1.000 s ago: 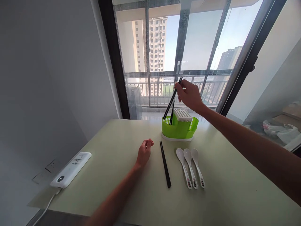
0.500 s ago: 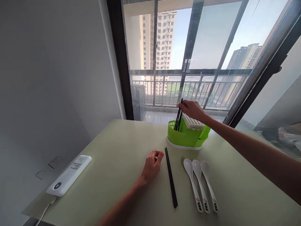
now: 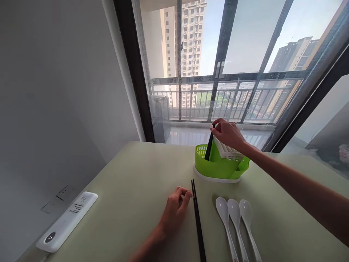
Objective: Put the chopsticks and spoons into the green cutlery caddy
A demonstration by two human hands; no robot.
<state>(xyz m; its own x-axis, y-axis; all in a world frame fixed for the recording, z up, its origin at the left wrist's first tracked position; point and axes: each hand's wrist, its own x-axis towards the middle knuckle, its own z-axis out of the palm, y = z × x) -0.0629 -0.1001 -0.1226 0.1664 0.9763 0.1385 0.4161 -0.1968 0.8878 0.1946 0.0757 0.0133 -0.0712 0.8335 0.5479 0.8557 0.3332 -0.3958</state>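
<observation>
My right hand (image 3: 227, 134) is closed around the upper ends of black chopsticks (image 3: 209, 146). Their lower ends are inside the left, perforated part of a green utensil holder (image 3: 218, 169) with a white base. How many chopsticks it grips I cannot make out. My left hand (image 3: 176, 207) rests on the table with its fingers curled and thumb and fingertips close together, nothing visible in them. Its fingertips are right beside a pair of black chopsticks (image 3: 198, 222) lying lengthwise on the tabletop. To their right lie three white spoons (image 3: 234, 214), bowls pointing away from me.
A white slatted piece (image 3: 227, 149) sits on top of the holder. A white power strip (image 3: 68, 220) lies at the table's left edge, by the wall with a socket (image 3: 63, 193). Behind the pale green table (image 3: 141, 171) stands a glass sliding door (image 3: 242, 40).
My right hand has lowered slightly, and the chopsticks in it now sit closer together in the holder. The view has tilted up a little. My left hand stays beside the pair on the table.
</observation>
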